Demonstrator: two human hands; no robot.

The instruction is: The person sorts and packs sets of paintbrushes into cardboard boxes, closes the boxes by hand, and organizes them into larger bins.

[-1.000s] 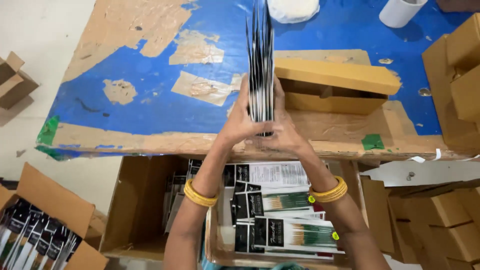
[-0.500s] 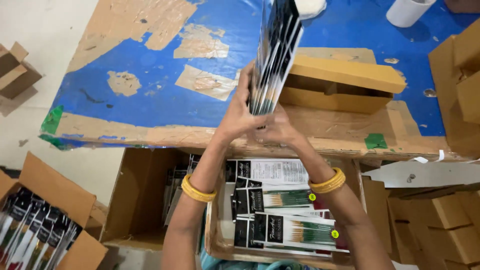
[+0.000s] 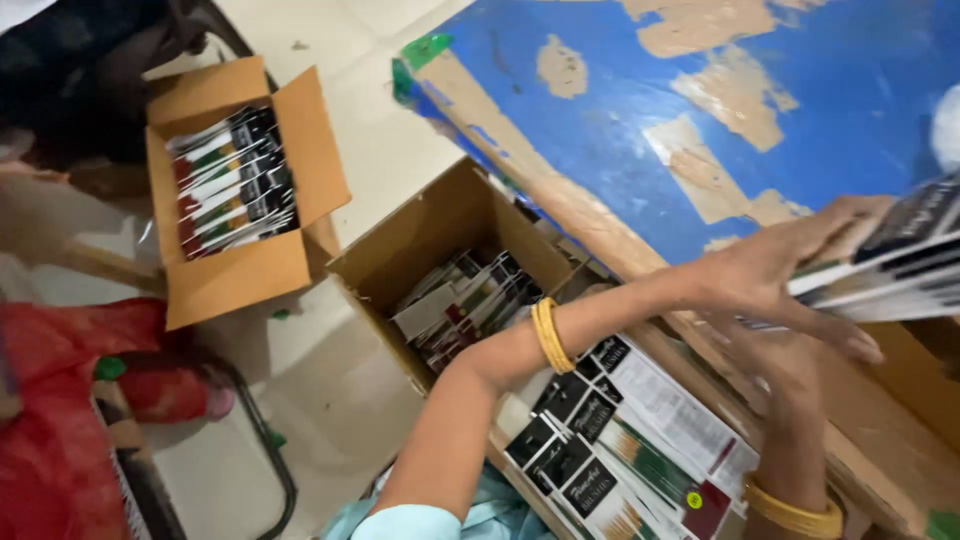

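My left hand [image 3: 785,268] grips the end of a stack of flat black-and-white packets [image 3: 905,262], which lies tilted on its side at the right edge of the view. My right hand [image 3: 800,372] is just below the stack, touching its underside; how firmly it holds is blurred. Each wrist wears a yellow bangle. Under my arms, more packets of the same kind [image 3: 620,440] lie flat in a row. The stack hangs over the edge of a worn blue table [image 3: 620,120].
An open cardboard box [image 3: 430,225] with packets inside stands below the table edge. A second open box [image 3: 240,270], full of packets, sits on the pale floor at the left. Red cloth [image 3: 60,430] and a black metal frame [image 3: 262,440] are at the lower left.
The view has swung left and tilted. The stack, held upright over the table before, now lies tipped sideways at the right. Both hands stay on it.
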